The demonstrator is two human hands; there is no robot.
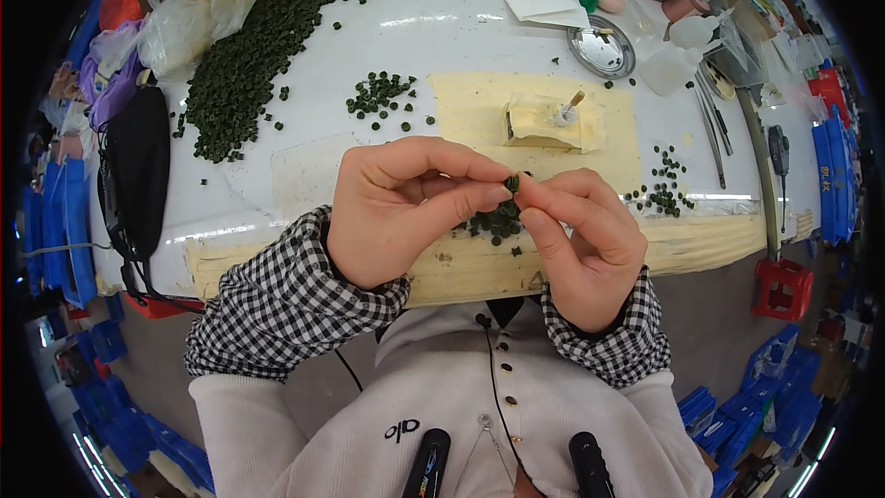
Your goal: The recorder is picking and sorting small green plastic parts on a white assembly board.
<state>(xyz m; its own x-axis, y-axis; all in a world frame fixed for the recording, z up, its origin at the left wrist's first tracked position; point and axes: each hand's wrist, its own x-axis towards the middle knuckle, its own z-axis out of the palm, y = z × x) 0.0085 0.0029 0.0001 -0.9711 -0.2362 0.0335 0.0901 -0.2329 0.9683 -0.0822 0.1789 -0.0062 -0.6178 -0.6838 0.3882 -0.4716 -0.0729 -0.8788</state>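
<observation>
Because the small dark green piece point(512, 183) is held only by the tips of the left hand point(383, 207), thumb and forefinger clamped on it above the near edge of the worktop point(433, 28), a slight roll of either fingertip could flick it loose. The right hand point(595, 240) meets it from the other side, forefinger tip at the piece; whether that finger and thumb grip anything, I cannot tell. Too hard a push from there might tip the piece out of the pinch, or mark it if it is soft.

Beneath lies a loose heap point(496, 223) of similar pieces, partly hidden by the hands; a dropped one would likely be lost among them or bounce over the near edge. A dragging checked sleeve point(295, 304) could sweep some off too. Toward the right edge sits a scattered cluster point(666, 186); leftward are a small group point(380, 94) and a large mound point(249, 60) stretching toward the far edge. Beyond the heap, a pale block point(544, 134) with an upright stick might be knocked by a careless knuckle.
</observation>
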